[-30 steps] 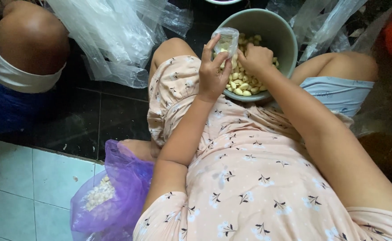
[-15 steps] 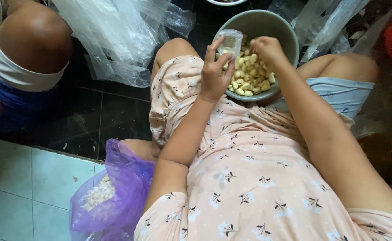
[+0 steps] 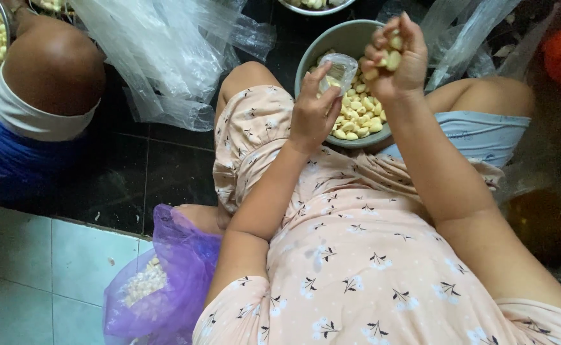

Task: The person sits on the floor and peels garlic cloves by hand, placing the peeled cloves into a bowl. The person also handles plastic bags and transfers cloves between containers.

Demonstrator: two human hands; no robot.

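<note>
— Since half a second back, what shifted?
— Right hand point(image 3: 397, 56) came up out of the bowl point(image 3: 319, 51); before, it was down among the cloves point(image 3: 357, 112), now it sits above the rim.
— Holding anything?
— Yes, fingers curled tight round a few peeled cloves, two showing between the fingertips.
— And the left hand point(image 3: 312, 112)?
— Hardly moved. It pinches a small clear bag point(image 3: 339, 67) between thumb and fingers, held over the bowl's near-left edge.
— Where's the bowl?
— On the dark floor point(image 3: 133, 172) between the person's knees, partly full of pale cloves.
— Around that?
— Purple bag point(image 3: 171, 281) with white scraps by the left elbow, a heap of clear plastic point(image 3: 165, 57) up left, and another person's knee point(image 3: 53, 67) beside a second pile of cloves at the far-left edge.
</note>
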